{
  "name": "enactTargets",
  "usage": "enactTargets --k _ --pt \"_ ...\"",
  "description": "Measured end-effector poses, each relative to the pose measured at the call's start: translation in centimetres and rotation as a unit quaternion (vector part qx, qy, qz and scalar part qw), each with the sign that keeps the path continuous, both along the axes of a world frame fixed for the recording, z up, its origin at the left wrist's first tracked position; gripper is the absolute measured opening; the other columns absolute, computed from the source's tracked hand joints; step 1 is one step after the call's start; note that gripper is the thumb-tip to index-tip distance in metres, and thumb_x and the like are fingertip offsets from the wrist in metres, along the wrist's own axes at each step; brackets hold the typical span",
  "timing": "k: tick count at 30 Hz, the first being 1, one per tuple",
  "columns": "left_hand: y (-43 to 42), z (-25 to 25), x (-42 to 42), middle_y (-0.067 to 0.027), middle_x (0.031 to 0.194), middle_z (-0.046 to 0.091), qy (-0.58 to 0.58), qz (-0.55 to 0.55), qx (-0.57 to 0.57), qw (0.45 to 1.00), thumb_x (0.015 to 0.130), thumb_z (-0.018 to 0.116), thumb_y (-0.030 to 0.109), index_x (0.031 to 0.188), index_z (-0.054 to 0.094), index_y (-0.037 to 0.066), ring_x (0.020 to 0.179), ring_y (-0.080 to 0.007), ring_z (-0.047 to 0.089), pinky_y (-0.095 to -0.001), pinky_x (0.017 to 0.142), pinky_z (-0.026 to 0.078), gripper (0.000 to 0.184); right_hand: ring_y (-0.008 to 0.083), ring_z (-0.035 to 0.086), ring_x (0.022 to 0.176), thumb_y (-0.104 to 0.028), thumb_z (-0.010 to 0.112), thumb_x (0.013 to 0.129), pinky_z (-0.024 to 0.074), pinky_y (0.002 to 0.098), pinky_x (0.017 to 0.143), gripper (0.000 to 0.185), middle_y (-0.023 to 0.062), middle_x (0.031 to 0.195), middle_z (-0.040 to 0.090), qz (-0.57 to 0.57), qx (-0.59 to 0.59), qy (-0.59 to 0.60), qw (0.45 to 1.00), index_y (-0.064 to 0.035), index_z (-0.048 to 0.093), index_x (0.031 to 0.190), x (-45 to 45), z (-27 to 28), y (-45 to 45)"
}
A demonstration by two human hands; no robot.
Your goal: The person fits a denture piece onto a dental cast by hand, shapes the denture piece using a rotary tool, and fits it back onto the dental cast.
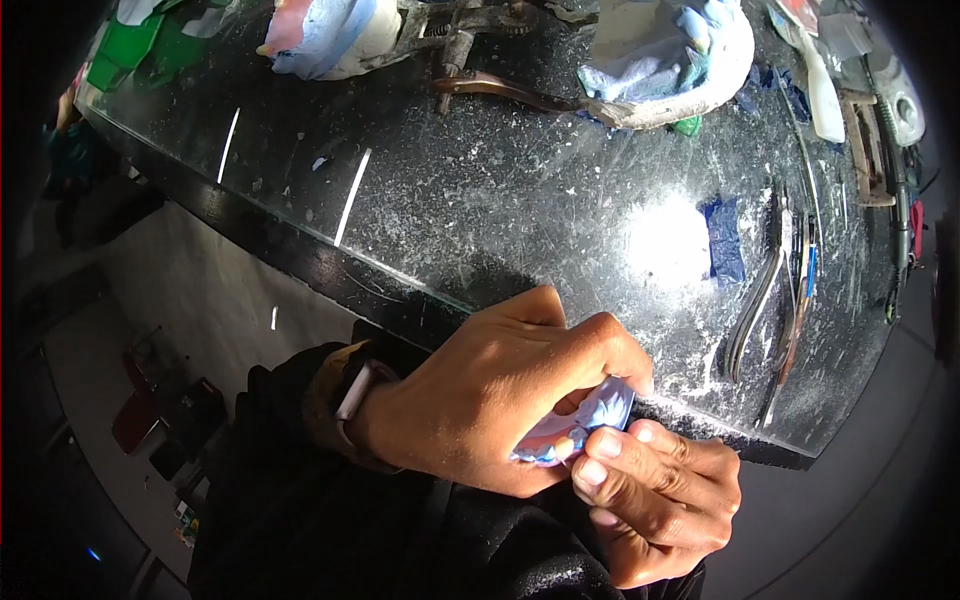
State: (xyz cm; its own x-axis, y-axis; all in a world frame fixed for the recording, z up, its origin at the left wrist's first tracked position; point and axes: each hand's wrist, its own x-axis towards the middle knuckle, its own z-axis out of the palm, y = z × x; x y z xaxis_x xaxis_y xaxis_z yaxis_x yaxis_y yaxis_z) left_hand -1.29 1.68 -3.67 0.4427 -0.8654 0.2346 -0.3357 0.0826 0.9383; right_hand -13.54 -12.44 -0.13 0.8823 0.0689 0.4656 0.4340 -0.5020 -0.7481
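My left hand [490,395], with a watch on its wrist, is curled around a dental model [605,405] with blue and pink wax and at least one yellowish tooth. The hand covers much of the model. From the right, my right hand [665,500] has its bent fingertips pressed together against the model's lower edge. Anything small between those fingertips is hidden. Both hands are just off the table's front edge, close to my dark sleeves and lap.
Two plaster models, one pink and blue [325,35] and one pale [670,60], sit at the back beside metal articulator parts [500,90]. Blue wax [723,240] and metal hand tools [785,300] lie right on the dusty table [480,190]. A green container [125,50] stands far left.
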Motion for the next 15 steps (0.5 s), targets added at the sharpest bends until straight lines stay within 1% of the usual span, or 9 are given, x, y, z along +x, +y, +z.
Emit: enactTargets --k 1,3,6,9,10,12,13,15 --pt "0.0 0.0 0.0 0.0011 0.078 0.061 -0.001 0.004 0.002 1.0 0.068 0.074 0.017 0.092 0.062 0.003 0.053 -0.0073 0.047 -0.0236 0.061 0.037 0.031 0.0316 0.068 0.085 0.005 0.064 0.062 0.0566 0.0384 0.072 0.011 0.0195 0.096 0.066 0.005 -0.019 -0.009 1.0 0.0007 0.056 0.069 -0.1 -0.2 -0.1" --pt "0.1 0.0 0.1 0.0018 0.077 0.061 0.007 -0.008 0.01 1.0 0.068 0.075 0.017 0.092 0.061 0.003 0.053 -0.0067 0.048 -0.024 0.061 0.037 0.031 0.028 0.068 0.085 0.001 0.065 0.062 0.0574 0.0345 0.07 0.012 0.016 0.099 0.066 0.015 -0.057 -0.026 0.998 -0.0032 0.055 0.065 -0.1 -0.4 -0.2" --pt "0.1 -0.1 0.1 0.0022 0.076 0.061 0.019 -0.018 0.001 1.0 0.068 0.075 0.018 0.091 0.061 0.003 0.054 -0.0064 0.05 -0.0244 0.062 0.037 0.031 0.0247 0.068 0.088 0.0 0.066 0.059 0.0572 0.0356 0.071 0.019 0.0098 0.084 0.069 0.012 -0.071 -0.04 0.997 -0.0056 0.049 0.053 0.2 -0.6 -0.3" --pt "0.1 -0.1 0.2 0.0021 0.076 0.061 0.027 -0.031 -0.002 0.999 0.069 0.075 0.019 0.09 0.06 0.004 0.054 -0.0072 0.051 -0.0248 0.063 0.037 0.03 0.0251 0.069 0.086 0.001 0.065 0.059 0.0571 0.0353 0.071 0.018 0.0125 0.085 0.068 0.034 -0.077 -0.071 0.994 -0.0057 0.049 0.056 0.5 -1.0 -0.5" --pt "0.1 -0.1 0.2 0.0021 0.076 0.061 0.029 -0.037 0.0 0.999 0.069 0.075 0.02 0.089 0.06 0.004 0.053 -0.0076 0.051 -0.0248 0.063 0.037 0.03 0.0261 0.069 0.086 0.002 0.064 0.061 0.0571 0.0359 0.071 0.016 0.0136 0.086 0.068 0.033 -0.064 -0.066 0.995 -0.0057 0.05 0.06 0.4 -1.1 -0.5" --pt "0.1 0.2 0.2 0.0001 0.081 0.057 0.027 -0.029 -0.002 0.999 0.066 0.075 0.015 0.097 0.054 0.004 0.056 -0.0116 0.052 -0.0269 0.065 0.037 0.039 0.0282 0.069 0.085 0.005 0.062 0.064 0.0572 0.037 0.071 0.014 0.0157 0.088 0.067 0.03 -0.04 -0.057 0.997 -0.0056 0.053 0.068 0.2 -1.2 -0.5" --pt "0.0 0.3 0.1 -0.0009 0.084 0.056 0.026 -0.024 -0.004 0.999 0.065 0.074 0.013 0.101 0.05 0.005 0.057 -0.0135 0.053 -0.028 0.065 0.037 0.044 0.0287 0.069 0.083 0.006 0.061 0.066 0.0572 0.0374 0.07 0.015 0.0168 0.09 0.066 0.0 -0.01 -0.033 0.999 -0.0055 0.053 0.073 -0.2 -1.4 0.0" --pt "-0.1 0.3 -0.1 -0.0014 0.085 0.056 0.047 -0.009 0.003 0.999 0.066 0.073 0.012 0.1 0.051 0.003 0.058 -0.0136 0.053 -0.0284 0.064 0.037 0.042 0.0297 0.069 0.078 0.008 0.057 0.071 0.0572 0.0383 0.069 0.019 0.0191 0.094 0.064 -0.06 0.049 0.017 0.997 -0.0053 0.054 0.084 -2.0 -1.4 1.5"
